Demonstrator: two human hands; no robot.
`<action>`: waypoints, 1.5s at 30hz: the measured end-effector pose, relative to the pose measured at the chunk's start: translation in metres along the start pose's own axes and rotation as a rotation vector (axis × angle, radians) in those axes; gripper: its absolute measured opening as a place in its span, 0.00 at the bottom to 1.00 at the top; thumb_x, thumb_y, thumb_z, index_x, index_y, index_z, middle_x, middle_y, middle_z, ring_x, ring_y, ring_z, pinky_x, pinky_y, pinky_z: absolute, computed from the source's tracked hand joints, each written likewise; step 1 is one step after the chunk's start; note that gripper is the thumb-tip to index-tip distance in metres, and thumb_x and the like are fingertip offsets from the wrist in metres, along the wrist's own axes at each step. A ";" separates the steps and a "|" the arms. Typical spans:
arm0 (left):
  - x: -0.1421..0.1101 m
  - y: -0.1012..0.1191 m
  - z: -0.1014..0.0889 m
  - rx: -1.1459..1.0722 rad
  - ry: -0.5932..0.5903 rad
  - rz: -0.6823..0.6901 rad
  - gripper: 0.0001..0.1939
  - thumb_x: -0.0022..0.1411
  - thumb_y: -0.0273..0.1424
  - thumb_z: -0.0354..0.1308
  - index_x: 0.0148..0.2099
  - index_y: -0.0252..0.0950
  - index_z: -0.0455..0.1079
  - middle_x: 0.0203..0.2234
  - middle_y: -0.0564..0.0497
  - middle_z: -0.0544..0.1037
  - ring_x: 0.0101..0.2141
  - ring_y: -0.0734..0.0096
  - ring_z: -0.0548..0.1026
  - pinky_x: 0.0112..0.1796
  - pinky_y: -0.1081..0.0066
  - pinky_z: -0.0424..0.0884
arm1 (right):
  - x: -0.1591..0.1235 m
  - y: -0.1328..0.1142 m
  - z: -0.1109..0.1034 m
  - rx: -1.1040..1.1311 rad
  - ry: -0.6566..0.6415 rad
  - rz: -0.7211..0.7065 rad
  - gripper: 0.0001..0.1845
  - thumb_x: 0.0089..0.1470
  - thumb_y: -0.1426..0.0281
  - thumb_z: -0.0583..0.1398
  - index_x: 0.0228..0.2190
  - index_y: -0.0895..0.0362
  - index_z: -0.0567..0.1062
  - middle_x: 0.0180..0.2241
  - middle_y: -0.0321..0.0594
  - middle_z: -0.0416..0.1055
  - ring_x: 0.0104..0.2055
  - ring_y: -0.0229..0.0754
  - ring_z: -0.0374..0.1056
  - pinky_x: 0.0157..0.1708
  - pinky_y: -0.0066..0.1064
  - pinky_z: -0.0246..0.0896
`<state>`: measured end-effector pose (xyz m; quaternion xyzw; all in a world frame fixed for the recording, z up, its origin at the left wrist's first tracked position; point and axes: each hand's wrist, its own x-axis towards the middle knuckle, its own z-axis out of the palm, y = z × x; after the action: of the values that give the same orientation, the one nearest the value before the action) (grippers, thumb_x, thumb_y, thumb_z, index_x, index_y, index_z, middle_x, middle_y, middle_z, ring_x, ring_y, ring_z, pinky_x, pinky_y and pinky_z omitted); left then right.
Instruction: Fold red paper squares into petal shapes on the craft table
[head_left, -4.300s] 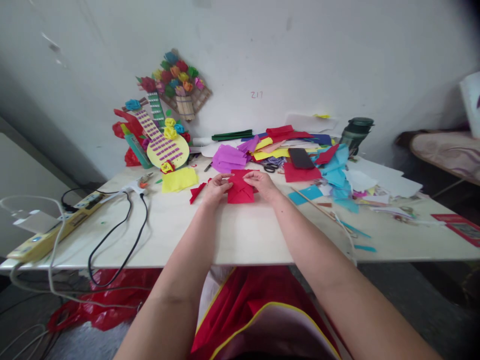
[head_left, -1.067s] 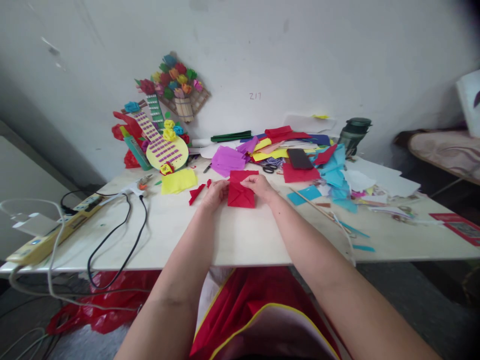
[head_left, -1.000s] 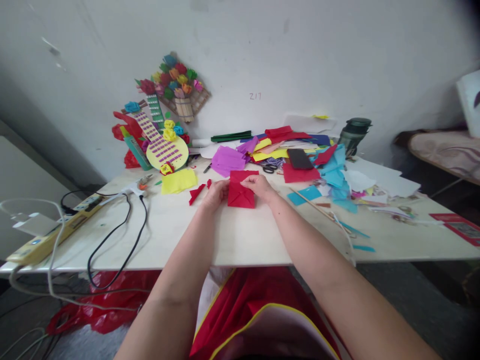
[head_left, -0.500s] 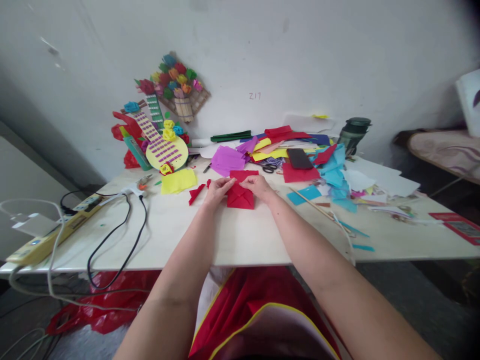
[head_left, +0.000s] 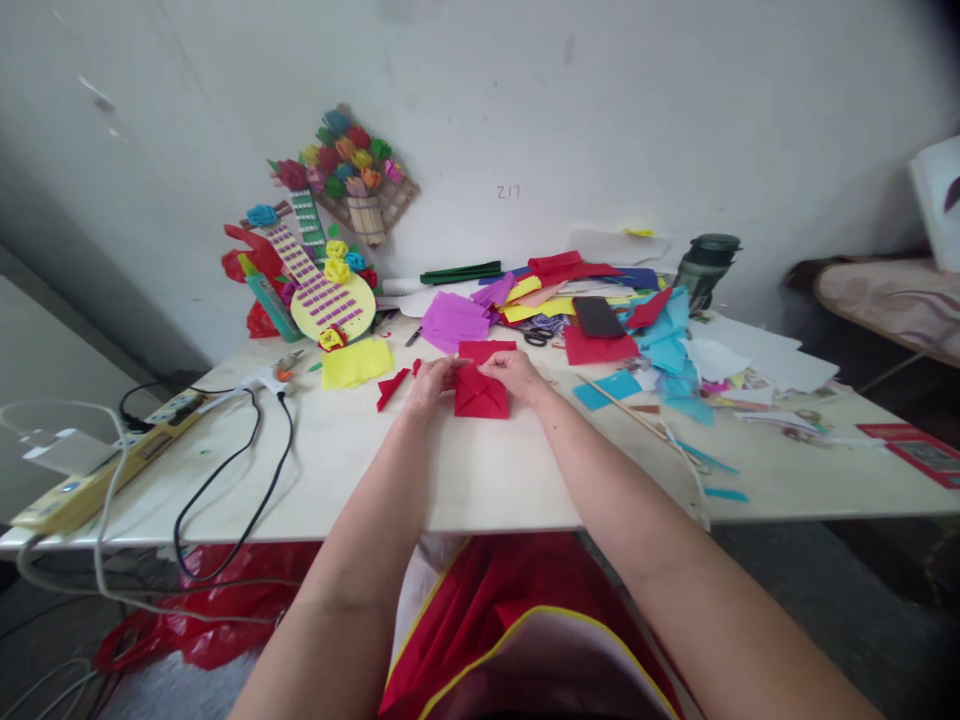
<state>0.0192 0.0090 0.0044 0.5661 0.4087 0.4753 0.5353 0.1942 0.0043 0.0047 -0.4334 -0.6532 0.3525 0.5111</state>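
Red crepe paper lies on the white table in front of me, with folded creases across its middle. At its left edge my left hand is closed, fingertips gripping the paper. My right hand pinches a fold near the paper's upper middle with thumb and forefinger. Just left of my left hand are small folded red scraps. A yellow paper piece and a stack of purple paper lie farther back. What is between my fingertips is partly hidden.
At the back stand a flower-decorated guitar-shaped craft, scissors, a phone and a dark bottle. A glue gun and power strip with cables lie left. A wooden stick and blue scraps lie right.
My left fingers have drawn in slightly lower and closer to the paper's left edge. My right hand keeps nearly the same pinch, and the red paper has barely moved.
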 end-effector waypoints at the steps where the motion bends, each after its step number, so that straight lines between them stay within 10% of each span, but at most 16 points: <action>1: 0.002 -0.002 -0.002 -0.044 -0.026 0.013 0.19 0.50 0.40 0.54 0.39 0.32 0.76 0.24 0.48 0.75 0.26 0.72 0.71 0.31 0.71 0.67 | 0.000 0.000 0.000 0.004 0.003 0.004 0.09 0.38 0.65 0.62 0.17 0.59 0.72 0.20 0.34 0.68 0.25 0.35 0.60 0.30 0.30 0.54; 7: -0.001 -0.003 -0.006 -0.016 -0.086 0.021 0.20 0.43 0.28 0.57 0.42 0.32 0.76 0.25 0.49 0.77 0.29 0.69 0.73 0.36 0.69 0.69 | 0.000 0.000 0.000 0.054 0.011 0.017 0.10 0.39 0.65 0.62 0.18 0.59 0.71 0.21 0.34 0.68 0.26 0.35 0.61 0.31 0.30 0.55; 45: -0.010 0.006 0.002 0.061 -0.104 0.038 0.20 0.43 0.41 0.65 0.35 0.30 0.75 0.26 0.47 0.78 0.29 0.67 0.75 0.36 0.67 0.70 | 0.006 0.016 0.004 0.165 -0.029 0.070 0.11 0.36 0.64 0.65 0.20 0.60 0.74 0.22 0.36 0.71 0.26 0.36 0.65 0.33 0.31 0.60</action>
<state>0.0184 -0.0016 0.0096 0.6138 0.3838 0.4428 0.5290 0.1932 0.0158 -0.0087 -0.4071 -0.6136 0.4292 0.5229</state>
